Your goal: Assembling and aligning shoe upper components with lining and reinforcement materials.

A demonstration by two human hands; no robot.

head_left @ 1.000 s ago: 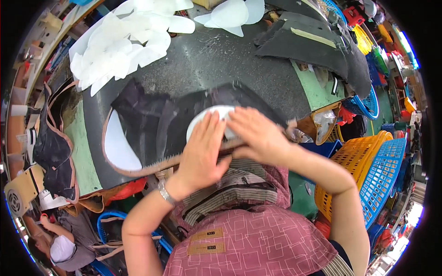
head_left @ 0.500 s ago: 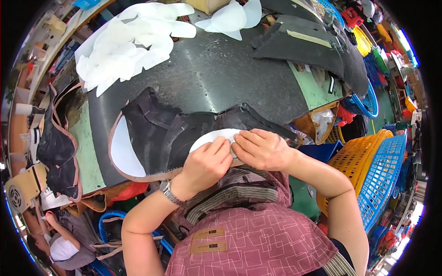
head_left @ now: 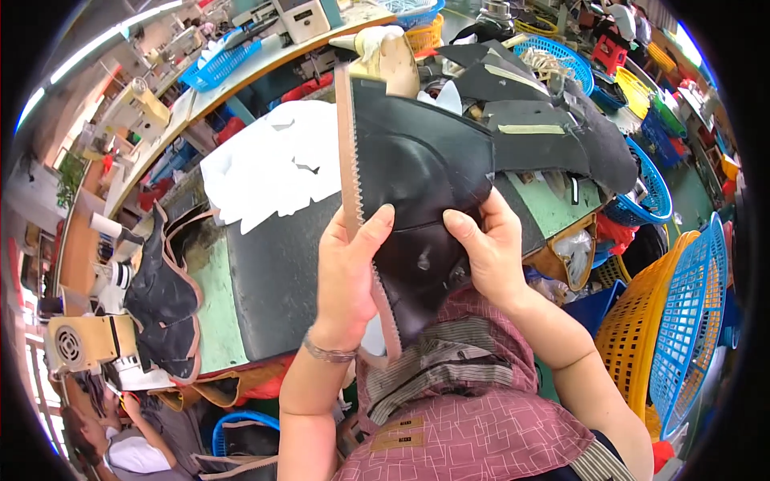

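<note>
2 hands, left [head_left: 346,276] and right [head_left: 488,250], grip a black leather shoe-upper piece with a tan zigzag edge [head_left: 413,180], lifted above the dark rubber-matted worktop [head_left: 277,272] near white paper cutouts [head_left: 269,164].

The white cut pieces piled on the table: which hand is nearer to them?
Left. The left hand grips the black shoe upper on its pink-edged side, just right of the white cut pieces. The right hand holds its far side, farther away.
</note>
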